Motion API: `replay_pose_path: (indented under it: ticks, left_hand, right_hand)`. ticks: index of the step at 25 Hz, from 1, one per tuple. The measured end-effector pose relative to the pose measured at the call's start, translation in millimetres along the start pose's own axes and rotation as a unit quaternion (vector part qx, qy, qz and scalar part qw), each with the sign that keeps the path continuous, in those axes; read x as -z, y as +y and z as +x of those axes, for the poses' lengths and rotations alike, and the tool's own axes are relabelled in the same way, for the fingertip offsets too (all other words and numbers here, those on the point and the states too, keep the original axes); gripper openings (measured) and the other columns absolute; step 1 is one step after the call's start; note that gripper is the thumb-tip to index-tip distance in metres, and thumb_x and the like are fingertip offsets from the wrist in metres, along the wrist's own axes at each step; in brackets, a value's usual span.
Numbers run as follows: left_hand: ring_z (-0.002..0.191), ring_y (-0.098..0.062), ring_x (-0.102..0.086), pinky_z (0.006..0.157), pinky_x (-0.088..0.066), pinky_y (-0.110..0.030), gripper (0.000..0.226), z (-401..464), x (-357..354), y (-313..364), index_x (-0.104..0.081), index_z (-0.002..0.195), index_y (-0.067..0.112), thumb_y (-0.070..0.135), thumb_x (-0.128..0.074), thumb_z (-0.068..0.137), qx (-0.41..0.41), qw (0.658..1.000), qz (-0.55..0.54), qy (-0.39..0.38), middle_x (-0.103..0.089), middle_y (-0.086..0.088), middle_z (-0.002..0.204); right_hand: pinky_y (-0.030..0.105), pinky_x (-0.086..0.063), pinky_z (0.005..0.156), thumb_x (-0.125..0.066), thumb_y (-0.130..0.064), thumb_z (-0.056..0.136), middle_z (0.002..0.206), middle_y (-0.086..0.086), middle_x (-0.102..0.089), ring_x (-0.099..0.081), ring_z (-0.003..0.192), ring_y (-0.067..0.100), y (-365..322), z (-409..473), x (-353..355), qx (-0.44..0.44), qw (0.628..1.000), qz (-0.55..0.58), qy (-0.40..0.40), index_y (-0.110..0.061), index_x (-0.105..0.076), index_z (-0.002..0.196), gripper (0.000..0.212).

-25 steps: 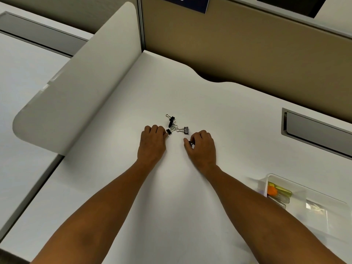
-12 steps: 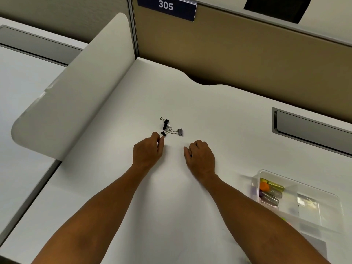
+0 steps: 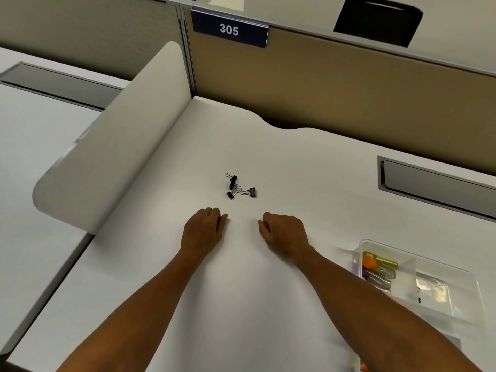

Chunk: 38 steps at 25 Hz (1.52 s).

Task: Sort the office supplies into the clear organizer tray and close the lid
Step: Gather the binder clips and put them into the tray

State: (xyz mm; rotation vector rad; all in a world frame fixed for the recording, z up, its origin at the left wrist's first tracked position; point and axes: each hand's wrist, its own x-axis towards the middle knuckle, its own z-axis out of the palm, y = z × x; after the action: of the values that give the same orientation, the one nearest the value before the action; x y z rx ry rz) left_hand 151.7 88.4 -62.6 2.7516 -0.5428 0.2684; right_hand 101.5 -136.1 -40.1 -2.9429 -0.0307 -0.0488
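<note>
Three small black binder clips [image 3: 239,187] lie in a loose cluster on the white desk [image 3: 281,162]. My left hand [image 3: 203,230] rests on the desk just short of them and to the left, with its fingers curled under. To the right, my right hand [image 3: 285,233] is curled the same way, and nothing shows in either fist. The clear organizer tray [image 3: 456,275] stands at the right, beyond my right forearm. Its left compartment holds an orange item [image 3: 369,262] and several yellow, purple and clear pieces.
A curved white divider panel [image 3: 112,146] rises along the desk's left side. A tan partition [image 3: 349,87] with a "305" sign [image 3: 229,29] backs the desk. A grey recessed cable slot [image 3: 440,183] sits at the right rear. A frosted flat plastic piece [image 3: 445,328] lies beside the tray.
Both hands have drawn back toward me from the binder clips, which stay on the desk. The view has tilted up, showing more of the tray and the sign.
</note>
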Motion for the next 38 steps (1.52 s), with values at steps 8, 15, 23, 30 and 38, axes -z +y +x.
replay_pose_path:
  ticks: [8, 15, 23, 30, 38]
  left_hand:
    - [0.043, -0.021, -0.021, 0.045, -0.021, -0.027, 0.042, -2, 16, 7, -0.031, 0.056, 0.012, 0.022, -0.051, 0.091, 0.152, 0.970, -0.170, 0.088, -0.026, -0.001, 0.044]
    - [0.039, -0.012, -0.019, 0.040, -0.014, -0.020, 0.037, -3, 52, 40, -0.038, 0.058, 0.019, 0.031, -0.050, 0.090, 0.520, 0.514, -0.667, 0.144, -0.025, 0.005, 0.051]
    - [0.051, -0.013, -0.057, 0.045, -0.037, -0.022, 0.030, -33, 58, 50, -0.050, 0.071, 0.015, 0.035, -0.055, 0.093, 0.492, 0.598, -0.627, 0.079, -0.054, -0.001, 0.060]
    - [0.095, -0.018, -0.061, 0.068, -0.051, -0.018, 0.022, -58, 41, 66, -0.060, 0.109, 0.015, 0.015, -0.066, 0.087, 0.271, 0.890, -0.357, -0.086, -0.053, -0.006, 0.115]
    - [0.091, -0.018, -0.048, 0.072, -0.042, -0.022, 0.022, -63, 22, 78, -0.057, 0.109, 0.010, 0.004, -0.060, 0.088, 0.120, 0.976, -0.119, -0.140, -0.045, -0.008, 0.113]
  right_hand:
    - [0.024, -0.037, 0.051, -0.061, -0.035, 0.088, 0.054, -0.001, -0.049, -0.042, 0.050, 0.013, -11, -16, 20, -0.283, 0.875, 0.383, 0.083, -0.011, -0.049, 0.065, 0.036]
    - [0.026, -0.027, 0.044, -0.065, -0.026, 0.087, 0.058, 0.001, -0.043, -0.033, 0.049, 0.016, -23, -41, 39, -0.437, 0.634, 0.631, 0.096, -0.016, -0.042, 0.065, 0.034]
    - [0.024, -0.032, 0.043, -0.069, -0.024, 0.087, 0.067, 0.004, -0.056, -0.047, 0.049, 0.014, -43, -72, 49, -0.450, 0.558, 0.696, -0.038, -0.013, -0.056, 0.082, 0.019]
    - [0.019, -0.046, 0.043, -0.064, -0.026, 0.091, 0.072, 0.005, -0.064, -0.060, 0.057, 0.014, -40, -82, 59, -0.443, 0.453, 0.769, -0.084, -0.009, -0.064, 0.089, 0.018]
    - [0.021, -0.050, 0.046, -0.064, -0.024, 0.091, 0.071, 0.006, -0.063, -0.061, 0.061, 0.017, -29, -91, 65, -0.455, 0.431, 0.777, -0.053, -0.007, -0.065, 0.087, 0.017]
